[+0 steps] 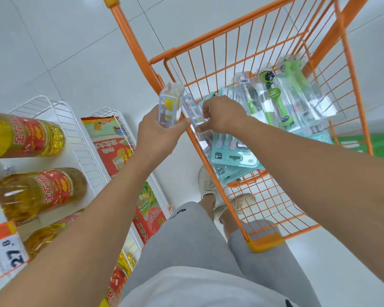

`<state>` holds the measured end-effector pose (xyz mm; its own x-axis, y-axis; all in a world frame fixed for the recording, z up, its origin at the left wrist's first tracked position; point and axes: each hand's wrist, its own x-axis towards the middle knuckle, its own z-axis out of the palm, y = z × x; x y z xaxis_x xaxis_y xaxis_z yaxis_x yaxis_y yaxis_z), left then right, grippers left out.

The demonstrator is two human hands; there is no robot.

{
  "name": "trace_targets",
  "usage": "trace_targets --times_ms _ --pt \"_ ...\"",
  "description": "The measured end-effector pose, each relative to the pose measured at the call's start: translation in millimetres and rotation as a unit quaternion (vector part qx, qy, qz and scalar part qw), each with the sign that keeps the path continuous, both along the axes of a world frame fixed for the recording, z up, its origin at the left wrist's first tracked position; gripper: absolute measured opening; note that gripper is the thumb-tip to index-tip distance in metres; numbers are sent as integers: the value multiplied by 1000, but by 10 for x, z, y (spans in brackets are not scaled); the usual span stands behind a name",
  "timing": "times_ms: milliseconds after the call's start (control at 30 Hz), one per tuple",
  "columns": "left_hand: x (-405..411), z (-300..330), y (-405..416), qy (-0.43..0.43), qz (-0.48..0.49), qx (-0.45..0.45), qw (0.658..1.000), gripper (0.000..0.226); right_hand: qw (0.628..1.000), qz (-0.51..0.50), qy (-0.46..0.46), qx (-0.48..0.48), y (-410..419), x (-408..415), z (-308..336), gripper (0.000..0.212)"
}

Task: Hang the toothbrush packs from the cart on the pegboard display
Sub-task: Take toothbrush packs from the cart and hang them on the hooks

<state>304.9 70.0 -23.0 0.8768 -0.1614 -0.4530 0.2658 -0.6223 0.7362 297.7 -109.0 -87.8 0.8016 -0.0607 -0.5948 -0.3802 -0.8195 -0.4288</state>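
L hand (162, 127) holds a clear pack (170, 105) over cart (248, 29) rim; R hand (222, 116) pinches 2nd pack (194, 114). Many packs (281, 100) left in cart. Pegboard not in view, so early stage imo.

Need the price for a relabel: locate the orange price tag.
The orange price tag, reading 27.8, sits at the head view's lower left edge, on the shelf front below the cooking oil bottles, beside the left forearm.

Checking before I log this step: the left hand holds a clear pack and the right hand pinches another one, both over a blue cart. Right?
Not quite: the cart is orange, not blue, as the head view shows. The left hand does hold a clear pack, and the right hand pinches another.
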Motion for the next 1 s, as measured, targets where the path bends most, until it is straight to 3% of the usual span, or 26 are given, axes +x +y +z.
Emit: trace_targets --times_ms 100,233,433,500,533,567,633,767,867,1000 --pt "-12 -2 -14 4 0 -5 1000 25 997 -76 12 24 36 -31 -45 53" --pt "-34 11 -39 3 3 -23 1000 22 995 -90 -38 -3 139 -45 -18 71" --pt "-45 63 -98 -10 -14 -47 999 17 988 -51 -107 -98 117 -51 225 62" --pt "-44 88 -101 -17 -15 -63 998 19 987 -113 -105 -54 -6 -45 432 50" --pt "-44 108 -109 -20 -15 -73 997 23 977 -188 -94 26 -100 -66 561 39" --pt "-46 127 -119 -22 -16 -85 996 28 951 -275 -63 127 -202 -109 683 28" --pt "-42 147 -153 -26 -26 -102 994 42 864 -405 36 296 -411 -286 880 16" --pt "-41 167 -375 -73 -158 -110 979 74 714 -491 145 477 -783 -818 1072 20" --pt "-111 252 -702 -139 -310 -80 937 66 655 -523 157 522 -1049 -1297 1141 23" --pt "-489 360 -1232 -153 -404 -102 896 53 604 -537 160 567 -1333 -1972 1201 23"
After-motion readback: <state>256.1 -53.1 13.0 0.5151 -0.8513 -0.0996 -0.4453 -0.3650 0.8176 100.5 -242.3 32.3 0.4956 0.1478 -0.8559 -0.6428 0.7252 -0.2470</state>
